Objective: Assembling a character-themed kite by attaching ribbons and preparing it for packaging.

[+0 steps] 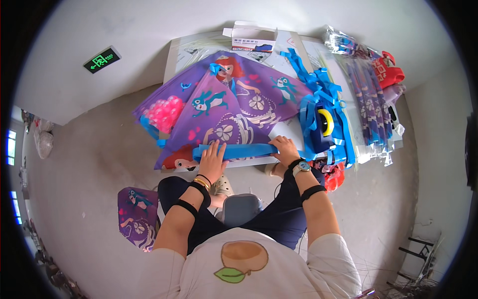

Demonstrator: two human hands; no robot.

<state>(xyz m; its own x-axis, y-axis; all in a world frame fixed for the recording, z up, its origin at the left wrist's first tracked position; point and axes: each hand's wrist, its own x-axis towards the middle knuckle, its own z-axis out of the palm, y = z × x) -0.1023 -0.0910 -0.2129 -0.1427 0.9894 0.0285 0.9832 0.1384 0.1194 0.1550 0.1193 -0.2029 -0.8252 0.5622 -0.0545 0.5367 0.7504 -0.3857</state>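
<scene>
A purple kite (234, 107) printed with a red-haired figure and teal animals lies spread over the table in front of me. Along its near edge runs a flat blue fabric strip (244, 150). My left hand (213, 162) holds the strip near its left end, fingers laid across the top and thumb at the side. At the other end, my right hand (285, 151) pinches the strip between thumb and fingers. What lies under my palms is hidden.
Right of the kite, a heap of blue ribbons (323, 94) surrounds a yellow-and-navy curved object (326, 123). Purple folded pieces in clear plastic (371, 102) lie farther right, near a red bag (388, 70). An opened white box (254, 37) stands behind. Purple printed fabric (138, 217) hangs beside my left leg.
</scene>
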